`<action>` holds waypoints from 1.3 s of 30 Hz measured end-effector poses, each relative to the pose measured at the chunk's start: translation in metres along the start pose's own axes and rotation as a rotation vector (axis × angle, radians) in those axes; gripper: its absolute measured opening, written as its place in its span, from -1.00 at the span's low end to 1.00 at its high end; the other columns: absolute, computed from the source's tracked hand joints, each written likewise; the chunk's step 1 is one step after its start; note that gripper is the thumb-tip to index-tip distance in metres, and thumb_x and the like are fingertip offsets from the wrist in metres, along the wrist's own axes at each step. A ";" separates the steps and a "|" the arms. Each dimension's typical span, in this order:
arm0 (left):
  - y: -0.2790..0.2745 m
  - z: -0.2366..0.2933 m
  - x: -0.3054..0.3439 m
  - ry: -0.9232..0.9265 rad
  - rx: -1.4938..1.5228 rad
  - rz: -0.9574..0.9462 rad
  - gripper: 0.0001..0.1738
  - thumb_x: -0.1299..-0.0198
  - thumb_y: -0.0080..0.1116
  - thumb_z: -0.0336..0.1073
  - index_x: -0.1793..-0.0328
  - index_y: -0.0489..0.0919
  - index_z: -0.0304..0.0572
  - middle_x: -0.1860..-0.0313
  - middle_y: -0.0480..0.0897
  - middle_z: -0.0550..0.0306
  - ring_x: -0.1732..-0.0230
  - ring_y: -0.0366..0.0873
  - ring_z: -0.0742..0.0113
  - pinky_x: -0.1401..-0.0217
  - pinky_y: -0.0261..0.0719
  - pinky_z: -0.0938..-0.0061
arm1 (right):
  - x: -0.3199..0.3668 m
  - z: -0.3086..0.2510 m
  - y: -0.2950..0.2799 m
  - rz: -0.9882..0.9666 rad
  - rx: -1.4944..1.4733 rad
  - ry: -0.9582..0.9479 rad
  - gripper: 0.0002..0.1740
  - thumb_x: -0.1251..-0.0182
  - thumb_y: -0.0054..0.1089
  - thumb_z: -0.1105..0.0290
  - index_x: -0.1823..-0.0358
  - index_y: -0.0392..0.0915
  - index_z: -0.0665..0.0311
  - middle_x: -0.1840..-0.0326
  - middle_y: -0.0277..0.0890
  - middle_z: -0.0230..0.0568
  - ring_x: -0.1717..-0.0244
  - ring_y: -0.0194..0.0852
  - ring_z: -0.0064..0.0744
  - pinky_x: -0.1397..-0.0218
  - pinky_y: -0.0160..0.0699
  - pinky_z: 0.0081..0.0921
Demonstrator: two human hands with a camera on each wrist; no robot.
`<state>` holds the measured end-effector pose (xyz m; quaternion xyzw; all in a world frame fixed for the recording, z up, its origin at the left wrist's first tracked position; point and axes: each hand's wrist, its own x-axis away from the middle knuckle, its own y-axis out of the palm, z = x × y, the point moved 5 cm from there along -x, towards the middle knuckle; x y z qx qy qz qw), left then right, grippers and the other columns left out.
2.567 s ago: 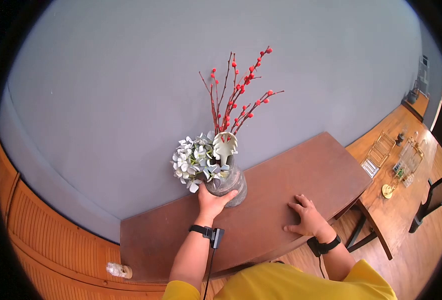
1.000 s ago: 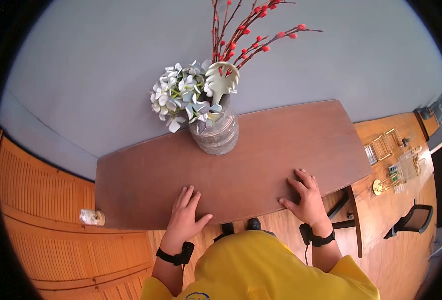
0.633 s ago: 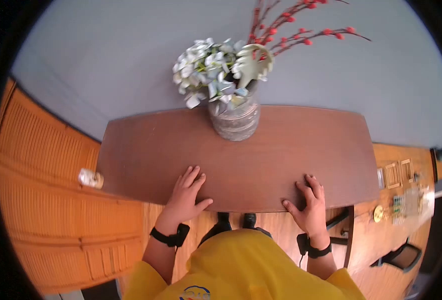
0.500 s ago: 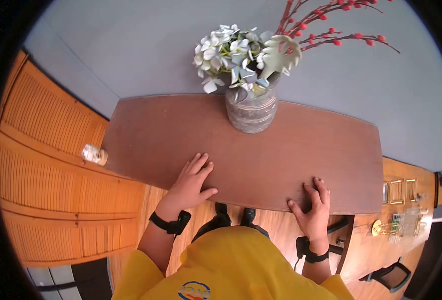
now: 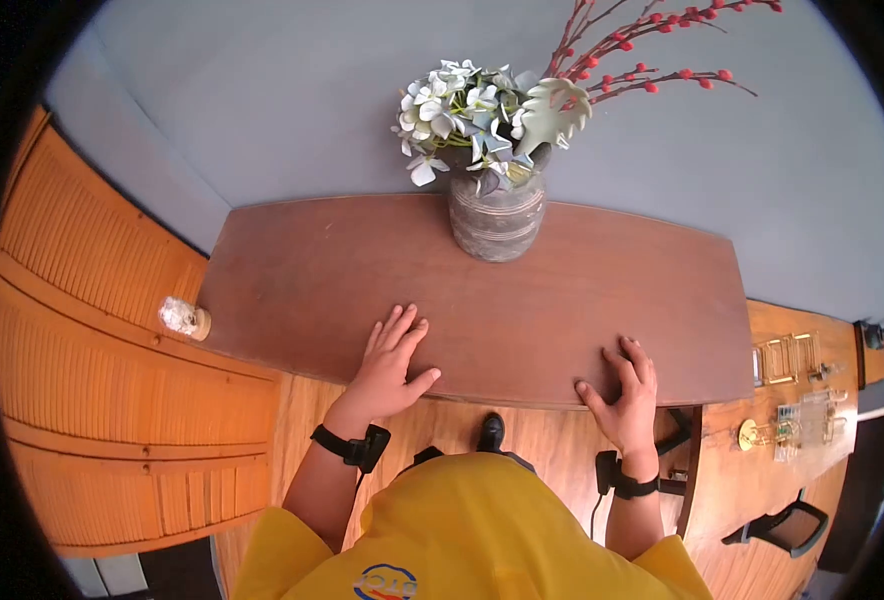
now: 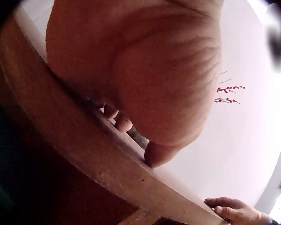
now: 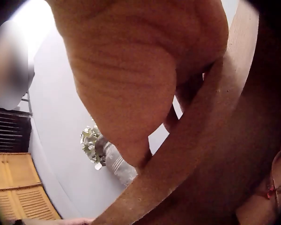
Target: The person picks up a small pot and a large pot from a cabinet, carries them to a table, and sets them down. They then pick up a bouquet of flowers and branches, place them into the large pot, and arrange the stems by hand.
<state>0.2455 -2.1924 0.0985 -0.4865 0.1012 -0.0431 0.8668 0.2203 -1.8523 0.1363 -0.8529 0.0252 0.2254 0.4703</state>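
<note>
My left hand (image 5: 389,372) rests on the front part of the brown table (image 5: 302,270), fingers stretched forward and thumb out to the side. Farther right, my right hand (image 5: 624,398) lies at the same front edge with its fingers spread and slightly bent. Neither holds anything. At the back of the table, apart from both hands, stands a grey ribbed vase (image 5: 499,220). It bears a pale hydrangea (image 5: 457,115), red-berried branches (image 5: 652,40) and a cream hand-shaped piece (image 5: 554,112). In the left wrist view the thumb (image 6: 159,152) touches the tabletop edge.
A grey wall (image 5: 302,90) runs behind the table. Louvred wooden cabinets (image 5: 102,300) stand at the left, near a small glass jar (image 5: 184,317). At the right is a wooden desk (image 5: 727,480) with gold racks (image 5: 787,358) and a black chair (image 5: 787,525).
My left hand has let go of the vase and come back to the table's front. The right hand stays at the front edge. The head view has tilted down and turned.
</note>
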 end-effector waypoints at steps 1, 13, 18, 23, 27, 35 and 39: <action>0.001 0.001 0.000 0.020 0.005 -0.001 -0.22 -0.18 0.24 -0.08 -0.45 0.30 -0.33 -0.58 0.09 -0.18 -0.62 -0.10 -0.11 -0.60 -0.17 -0.02 | 0.001 0.001 0.000 0.014 0.013 0.008 -0.41 0.06 0.52 0.23 -0.03 0.58 0.29 -0.30 0.38 0.07 -0.36 0.27 0.13 -0.40 0.24 0.02; 0.023 0.009 0.000 0.170 -0.244 0.080 -0.27 -0.24 0.08 -0.08 -0.47 0.26 -0.34 -0.55 0.16 -0.21 -0.60 -0.03 -0.12 -0.60 -0.14 0.00 | 0.081 -0.025 -0.001 0.171 0.032 0.090 -0.53 -0.15 0.37 0.21 -0.07 0.55 0.22 -0.33 0.34 0.02 -0.37 0.26 0.08 -0.43 0.23 -0.01; 0.026 0.005 0.001 0.086 -0.325 0.207 -0.25 -0.26 0.02 -0.06 -0.49 0.22 -0.36 -0.56 0.16 -0.19 -0.59 0.01 -0.05 -0.60 -0.09 0.05 | 0.146 -0.012 0.005 0.200 -0.007 0.240 -0.56 -0.19 0.35 0.27 -0.08 0.54 0.25 -0.34 0.31 0.12 -0.32 0.31 0.15 -0.35 0.39 -0.17; 0.028 0.005 0.003 0.129 -0.329 0.239 -0.26 -0.28 0.00 -0.05 -0.49 0.23 -0.36 -0.55 0.17 -0.18 -0.58 0.03 -0.05 -0.59 -0.07 0.05 | 0.262 0.037 0.051 -0.186 0.075 0.604 -0.50 -0.18 0.28 0.12 -0.10 0.59 0.24 -0.33 0.34 0.09 -0.28 0.36 0.10 -0.33 0.40 -0.21; 0.028 0.004 0.005 0.136 -0.344 0.239 -0.27 -0.31 -0.03 -0.04 -0.49 0.24 -0.36 -0.54 0.18 -0.18 -0.58 0.04 -0.04 -0.59 -0.06 0.05 | 0.384 0.071 0.103 -0.479 0.026 0.876 -0.47 -0.17 0.26 0.00 -0.03 0.64 0.23 -0.12 0.55 0.11 -0.19 0.47 0.07 -0.28 0.45 -0.20; 0.036 0.000 0.003 0.138 -0.351 0.236 -0.28 -0.33 -0.06 -0.03 -0.49 0.24 -0.35 -0.54 0.19 -0.16 -0.58 0.04 -0.04 -0.59 -0.06 0.05 | 0.599 0.080 0.145 -0.982 0.065 1.408 -0.30 -0.27 0.01 -0.22 -0.15 0.59 0.22 -0.21 0.53 0.03 -0.27 0.44 0.03 -0.33 0.39 -0.15; 0.041 0.002 0.005 0.104 -0.353 0.222 -0.27 -0.32 -0.04 -0.01 -0.52 0.22 -0.29 -0.59 0.11 -0.13 -0.60 0.01 -0.03 -0.59 -0.08 0.04 | 0.629 0.072 0.147 -0.860 -0.074 1.389 -0.32 -0.29 0.03 -0.22 -0.16 0.60 0.18 -0.27 0.48 0.05 -0.39 0.33 -0.09 -0.42 0.29 -0.18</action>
